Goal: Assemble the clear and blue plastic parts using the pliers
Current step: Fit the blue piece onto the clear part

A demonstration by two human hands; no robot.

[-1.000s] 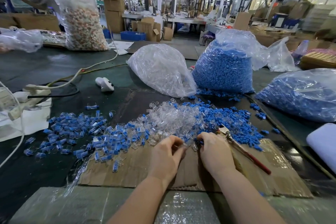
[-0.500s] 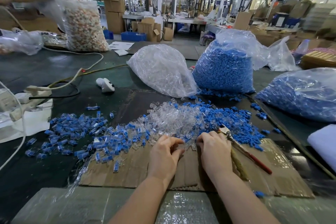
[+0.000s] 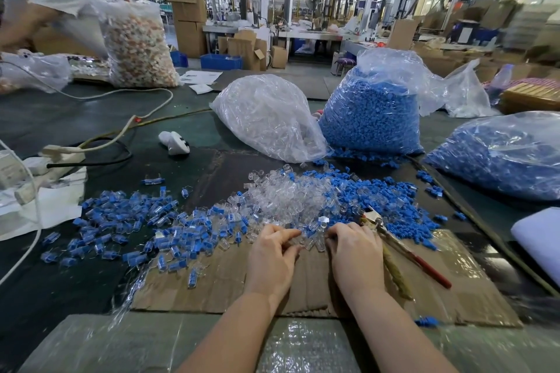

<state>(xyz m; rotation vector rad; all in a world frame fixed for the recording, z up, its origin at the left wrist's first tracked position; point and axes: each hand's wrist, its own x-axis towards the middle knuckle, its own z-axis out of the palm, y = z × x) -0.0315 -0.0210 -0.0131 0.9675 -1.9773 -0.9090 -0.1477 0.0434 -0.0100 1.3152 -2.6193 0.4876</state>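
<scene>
**Both hands at the near edge of the parts heap**

The left hand (image 3: 272, 254) is laid palm-down on the cardboard (image 3: 218, 285), its fingers curled toward a few clear parts (image 3: 285, 200) at the edge of the heap; whether a piece is actually pinched cannot be told. The right hand (image 3: 354, 251) is set just beside it, knuckles up, fingers bent down into the same edge of the heap; what is held under them, if anything, is hidden.

Clear parts are piled just beyond the fingertips of both hands. Loose blue parts (image 3: 391, 206) are spread beyond and to the right of the right hand. The pliers (image 3: 403, 248) are laid on the cardboard just right of the right hand, head pointing away toward the blue parts, red handle trailing back; no grip on them is seen. Assembled pieces (image 3: 127, 227), clear with blue inside, are scattered well to the left of the left hand.

Farther beyond the hands, a bag of clear parts (image 3: 266, 118) is slumped next to a bag of blue parts (image 3: 372, 112); a second blue bag (image 3: 503, 154) is seen far right.
</scene>
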